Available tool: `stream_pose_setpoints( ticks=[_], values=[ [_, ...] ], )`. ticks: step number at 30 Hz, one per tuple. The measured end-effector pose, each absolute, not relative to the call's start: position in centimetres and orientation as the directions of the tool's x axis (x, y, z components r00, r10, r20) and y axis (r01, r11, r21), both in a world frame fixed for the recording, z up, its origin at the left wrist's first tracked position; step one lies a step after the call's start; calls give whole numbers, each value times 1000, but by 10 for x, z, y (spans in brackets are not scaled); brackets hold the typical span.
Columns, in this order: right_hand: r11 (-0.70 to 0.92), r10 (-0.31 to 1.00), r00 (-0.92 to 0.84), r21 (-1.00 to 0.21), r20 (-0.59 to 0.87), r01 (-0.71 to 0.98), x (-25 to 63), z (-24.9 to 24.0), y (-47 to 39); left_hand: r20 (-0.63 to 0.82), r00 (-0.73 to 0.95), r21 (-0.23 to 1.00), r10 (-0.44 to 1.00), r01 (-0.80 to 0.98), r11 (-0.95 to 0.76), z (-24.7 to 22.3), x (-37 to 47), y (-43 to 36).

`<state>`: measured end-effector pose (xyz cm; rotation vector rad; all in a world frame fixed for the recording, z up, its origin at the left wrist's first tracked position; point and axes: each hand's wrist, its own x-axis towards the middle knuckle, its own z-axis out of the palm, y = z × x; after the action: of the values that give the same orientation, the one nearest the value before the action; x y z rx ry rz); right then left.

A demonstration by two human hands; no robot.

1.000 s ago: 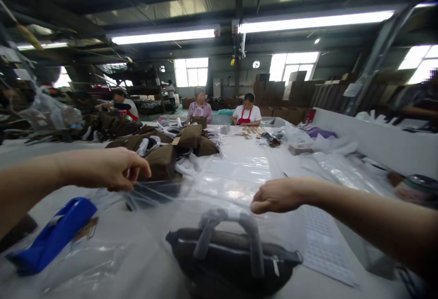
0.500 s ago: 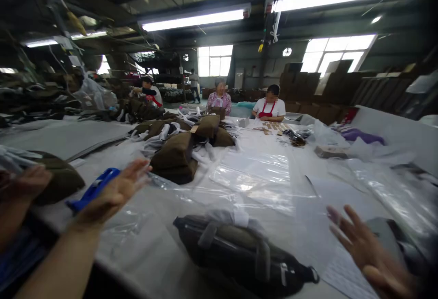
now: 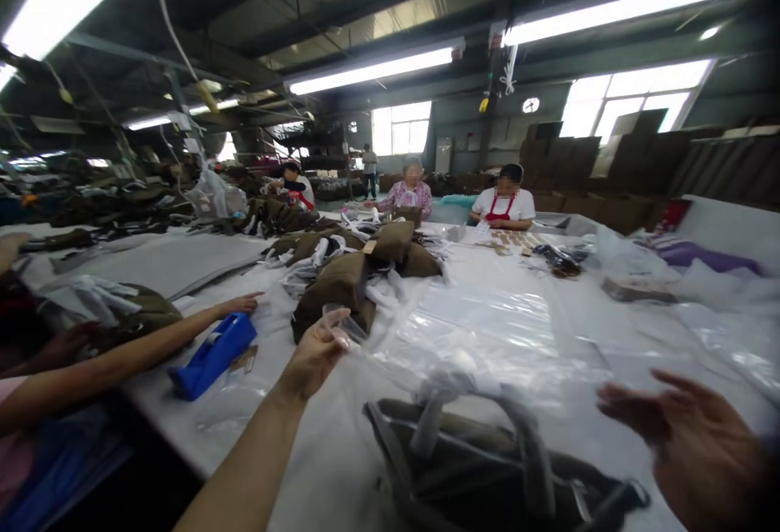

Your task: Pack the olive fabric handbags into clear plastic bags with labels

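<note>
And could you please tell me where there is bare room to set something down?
The white table looks bare between the flat clear bags and the small brown pieces; a narrower patch lies between the left forearm and the dark handled bag, though clear film may cover it. It is crowded around the heap of brown bags.

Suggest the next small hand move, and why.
Probably bring the right hand in to grip the clear plastic near the dark bag: the left hand already pinches it, while the right appears open and holding nothing.
</note>
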<state>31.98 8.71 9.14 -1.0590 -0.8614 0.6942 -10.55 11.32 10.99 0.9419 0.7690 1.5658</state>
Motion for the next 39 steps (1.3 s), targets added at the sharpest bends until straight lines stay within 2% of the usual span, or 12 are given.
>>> stream_pose_setpoints(
  ticks=[4, 5, 10, 14, 17, 20, 22, 25, 27, 30, 35, 39],
  values=[
    [548, 699, 592, -832, 400, -85, 307, 127, 103, 88, -114, 878, 990, -461, -131, 117, -106, 123],
    [568, 702, 580, -816, 412, -107, 307, 132, 105, 88, -124, 866, 988, -481, -137, 117, -108, 125],
    [448, 877, 315, -855, 364, -261, 288, 163, 97, 152, -220, 820, 964, -516, -247, 102, -118, 130],
    [398, 917, 158, -872, 367, -284, 272, 196, 110, 82, -343, 797, 936, -542, -268, 93, -127, 135],
    [364, 924, 212, -901, 318, -235, 278, 203, 144, 78, -427, 807, 901, -504, -308, 94, -125, 147],
    [167, 942, 323, -964, 93, -208, 291, 198, 189, 66, -378, 830, 923, -492, -261, 105, -113, 174],
    [98, 935, 355, -975, 21, -201, 299, 199, 214, 47, -321, 848, 946, -488, -208, 120, -105, 197],
    [163, 927, 368, -965, 78, -205, 315, 212, 232, 96, -270, 855, 958, -470, -218, 150, -98, 221],
    [255, 914, 366, -948, 173, -189, 334, 217, 227, 153, -227, 861, 962, -447, -242, 164, -99, 222],
    [283, 927, 284, -953, 244, -104, 365, 195, 197, 173, -119, 901, 978, -381, -206, 157, -109, 205],
    [-54, 996, 63, -995, -60, -84, 385, 82, 120, -85, 143, 989, 986, -109, 101, 76, -119, 154],
    [-236, 969, 57, -968, -241, -81, 382, -11, 56, -246, 243, 967, 939, -8, 255, 19, -112, 103]
  ],
)
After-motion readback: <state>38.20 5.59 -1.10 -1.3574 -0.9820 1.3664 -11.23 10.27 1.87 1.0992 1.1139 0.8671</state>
